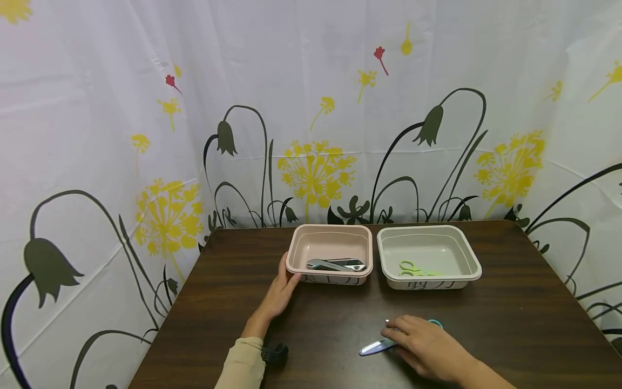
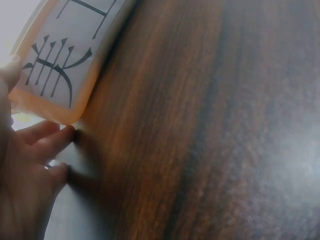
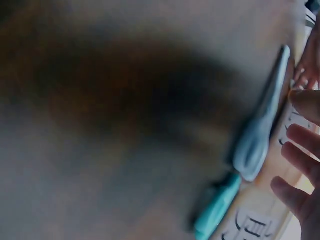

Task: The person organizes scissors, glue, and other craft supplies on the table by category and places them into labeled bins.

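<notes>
My left hand (image 1: 279,292) holds the front left corner of a pink plastic bin (image 1: 301,237), thumb near the front rim and fingers along the side. Two utility knives (image 1: 335,265) lie inside that bin. In the left wrist view, the bin's white label (image 2: 55,65) with black characters shows beside the fingers. A pair of scissors (image 1: 376,347) with a silver-blue blade and teal handle lies on the table. Over it is my right hand (image 1: 427,346), partly covering it. The right wrist view shows the right-hand fingers (image 3: 300,160) spread apart beside the scissors, holding nothing.
A pale grey-green bin (image 1: 437,240) stands right of the pink one, with light green scissors (image 1: 413,269) in it. Both bins sit near the back edge of the dark wooden table (image 1: 311,335). Behind hangs a flower-print curtain (image 1: 316,81).
</notes>
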The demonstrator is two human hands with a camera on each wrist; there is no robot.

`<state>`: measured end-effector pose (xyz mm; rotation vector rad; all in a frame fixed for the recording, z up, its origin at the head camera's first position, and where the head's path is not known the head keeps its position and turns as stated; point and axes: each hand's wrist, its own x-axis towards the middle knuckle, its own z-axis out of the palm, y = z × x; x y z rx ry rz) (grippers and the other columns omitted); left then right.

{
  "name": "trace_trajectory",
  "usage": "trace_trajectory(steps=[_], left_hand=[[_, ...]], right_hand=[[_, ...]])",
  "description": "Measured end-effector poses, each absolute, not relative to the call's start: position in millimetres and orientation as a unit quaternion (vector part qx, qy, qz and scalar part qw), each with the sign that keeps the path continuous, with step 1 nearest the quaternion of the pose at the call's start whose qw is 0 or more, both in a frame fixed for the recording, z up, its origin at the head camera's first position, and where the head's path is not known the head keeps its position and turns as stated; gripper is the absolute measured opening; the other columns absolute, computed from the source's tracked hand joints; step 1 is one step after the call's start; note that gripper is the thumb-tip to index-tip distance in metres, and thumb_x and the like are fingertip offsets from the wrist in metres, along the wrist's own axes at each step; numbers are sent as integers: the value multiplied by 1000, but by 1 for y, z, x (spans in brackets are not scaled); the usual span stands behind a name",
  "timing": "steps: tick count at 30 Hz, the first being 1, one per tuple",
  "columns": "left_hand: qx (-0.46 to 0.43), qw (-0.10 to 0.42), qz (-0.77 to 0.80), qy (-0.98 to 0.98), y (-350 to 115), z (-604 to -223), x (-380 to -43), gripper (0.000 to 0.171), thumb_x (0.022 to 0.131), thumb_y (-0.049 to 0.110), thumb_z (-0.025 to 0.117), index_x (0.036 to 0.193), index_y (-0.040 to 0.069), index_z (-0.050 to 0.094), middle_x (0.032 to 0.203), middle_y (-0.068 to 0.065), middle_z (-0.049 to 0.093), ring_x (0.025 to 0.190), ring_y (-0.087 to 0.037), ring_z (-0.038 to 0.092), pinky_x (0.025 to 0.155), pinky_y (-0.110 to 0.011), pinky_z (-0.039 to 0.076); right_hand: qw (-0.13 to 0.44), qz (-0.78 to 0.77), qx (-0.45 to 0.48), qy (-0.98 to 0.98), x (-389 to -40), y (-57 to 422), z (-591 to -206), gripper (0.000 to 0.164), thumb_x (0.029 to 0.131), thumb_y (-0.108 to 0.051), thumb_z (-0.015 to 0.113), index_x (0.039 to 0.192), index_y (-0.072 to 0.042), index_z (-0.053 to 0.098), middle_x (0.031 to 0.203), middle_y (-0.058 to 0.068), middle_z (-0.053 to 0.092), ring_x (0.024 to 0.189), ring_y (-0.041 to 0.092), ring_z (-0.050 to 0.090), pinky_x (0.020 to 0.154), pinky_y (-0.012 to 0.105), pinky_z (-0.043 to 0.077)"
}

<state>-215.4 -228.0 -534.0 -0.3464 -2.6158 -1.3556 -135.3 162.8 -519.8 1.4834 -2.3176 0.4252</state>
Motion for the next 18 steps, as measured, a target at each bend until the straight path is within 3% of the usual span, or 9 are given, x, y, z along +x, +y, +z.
trace_trajectory(steps=[3,8,18], left_hand=[[-117,87,-456,-878,-229,-535,-216,71,103,29,51,156,8,10,153,-23,34,134,-40,40,105,-59,30],[-121,90,-458,-876,-229,-534,-217,71,103,29,51,156,6,10,153,-23,33,134,-40,39,105,-59,30],[-120,92,-459,-875,-229,-536,-217,72,103,29,52,156,6,11,152,-23,34,133,-40,40,105,-59,31]], right_hand=[[174,142,527,-820,-131,161,-529,50,84,-21,76,131,-11,62,129,5,60,116,22,57,92,45,47],[174,131,529,-820,-130,158,-536,50,85,-18,72,132,-9,61,132,6,59,121,25,54,94,50,45],[176,93,516,-833,-130,153,-546,47,76,-8,70,123,-10,66,117,1,61,111,20,56,94,44,46]])
